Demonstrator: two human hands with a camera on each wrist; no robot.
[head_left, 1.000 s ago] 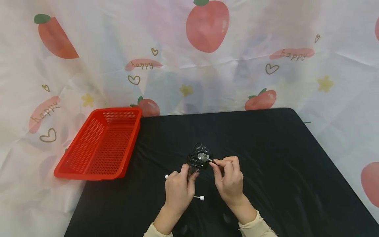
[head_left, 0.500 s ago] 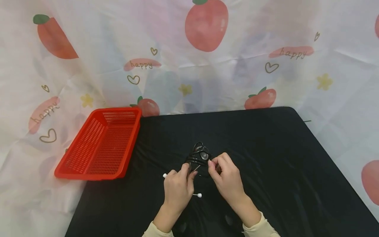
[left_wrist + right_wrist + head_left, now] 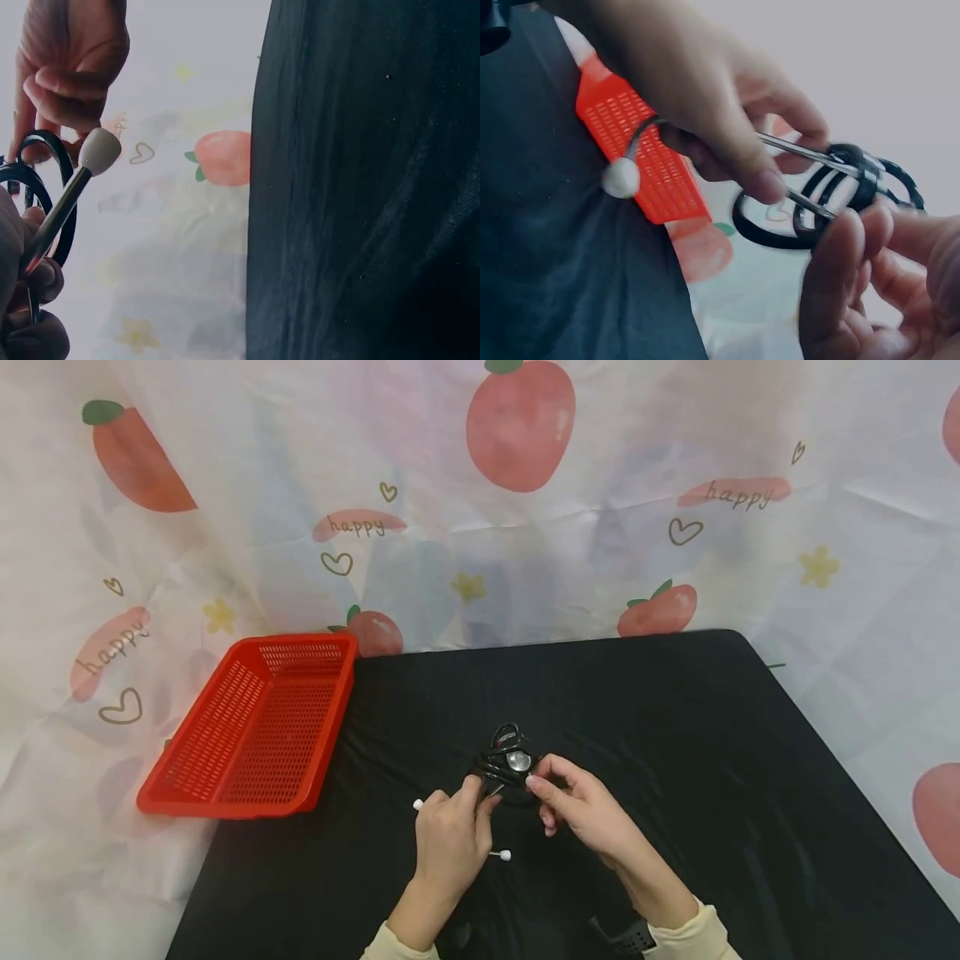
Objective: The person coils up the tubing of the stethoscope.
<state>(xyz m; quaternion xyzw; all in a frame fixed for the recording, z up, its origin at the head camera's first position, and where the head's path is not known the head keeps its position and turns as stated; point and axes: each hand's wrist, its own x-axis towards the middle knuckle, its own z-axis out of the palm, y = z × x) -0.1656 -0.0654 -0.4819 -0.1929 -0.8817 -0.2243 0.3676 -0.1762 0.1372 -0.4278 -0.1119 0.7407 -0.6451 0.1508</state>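
A stethoscope with black tubing (image 3: 495, 770) wound into loops is held between both hands above the table. Its round silver chest piece (image 3: 519, 762) lies against the coil's right side. My left hand (image 3: 450, 835) grips the metal ear tubes just below the coil. White ear tips (image 3: 506, 855) stick out on either side of that hand; one ear tip (image 3: 100, 151) shows large in the left wrist view. Thumb and fingers of my right hand (image 3: 581, 810) pinch the stethoscope beside the chest piece. In the right wrist view, the pinching fingertips hide the exact spot held.
A red plastic basket (image 3: 273, 735) with slotted walls stands at the table's left side. Black cloth covers the table (image 3: 675, 735). Behind it hangs a pale curtain (image 3: 420, 460) printed with fruit. A dark strap (image 3: 633, 937) is at the right wrist.
The chest piece has turned, and its bright round face now shows. My right forearm has swung to the right and its fingers have changed their hold. The left hand keeps its grip, nearly still.
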